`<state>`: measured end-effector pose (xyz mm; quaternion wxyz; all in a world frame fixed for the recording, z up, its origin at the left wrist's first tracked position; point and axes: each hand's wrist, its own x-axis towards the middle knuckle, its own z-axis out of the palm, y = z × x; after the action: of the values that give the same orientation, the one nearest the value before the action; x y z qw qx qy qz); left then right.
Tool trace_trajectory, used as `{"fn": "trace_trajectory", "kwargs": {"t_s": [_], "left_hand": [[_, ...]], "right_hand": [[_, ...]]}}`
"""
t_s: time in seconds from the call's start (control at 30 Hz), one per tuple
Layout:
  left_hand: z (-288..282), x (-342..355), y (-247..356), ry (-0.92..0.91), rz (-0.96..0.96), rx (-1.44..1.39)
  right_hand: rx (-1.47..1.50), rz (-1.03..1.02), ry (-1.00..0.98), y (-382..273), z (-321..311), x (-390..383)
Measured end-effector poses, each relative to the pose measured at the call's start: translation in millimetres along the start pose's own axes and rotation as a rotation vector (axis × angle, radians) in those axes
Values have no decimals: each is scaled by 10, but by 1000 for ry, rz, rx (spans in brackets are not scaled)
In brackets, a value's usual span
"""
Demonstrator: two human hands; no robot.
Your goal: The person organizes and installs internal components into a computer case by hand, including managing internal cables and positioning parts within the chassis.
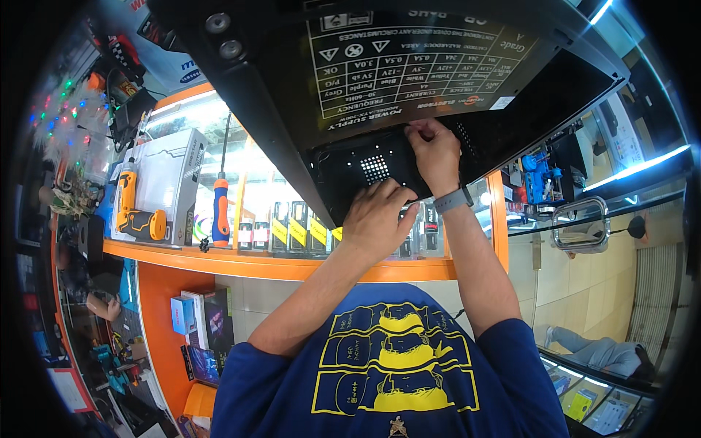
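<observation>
1. We see a big black computer case [281,95] at 12 o'clock. It looks tipped, with its near corner pointing to 6 o'clock. One edge runs from there up to 11, another to 2. Its top is cut off, so we cannot tell its long axis.
2. The power supply [431,77] in it looks upside down to us. Its long side runs about 9 to 3.
3. Our right hand [437,155] is just below it, thumb and fingertips pinched. We cannot tell if something thin is between.
4. Our left hand [376,217], at 7 o'clock from the right, bends its fingers over the near edge. We cannot tell if it grips.
5. At 9 o'clock, an orange screwdriver [221,212] points to 12, beside a yellow drill [142,224].
</observation>
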<state>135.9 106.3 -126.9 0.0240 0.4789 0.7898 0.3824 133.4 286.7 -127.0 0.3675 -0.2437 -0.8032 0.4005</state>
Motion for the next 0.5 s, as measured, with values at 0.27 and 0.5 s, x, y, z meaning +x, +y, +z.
{"fn": "trace_trajectory", "kwargs": {"t_s": [0.27, 0.5], "left_hand": [[-6, -4, 6, -20, -15, -4], [1, -10, -7, 8, 16, -14]], "right_hand": [[111, 117, 26, 137, 21, 18], [-36, 62, -26, 33, -32, 9]]}}
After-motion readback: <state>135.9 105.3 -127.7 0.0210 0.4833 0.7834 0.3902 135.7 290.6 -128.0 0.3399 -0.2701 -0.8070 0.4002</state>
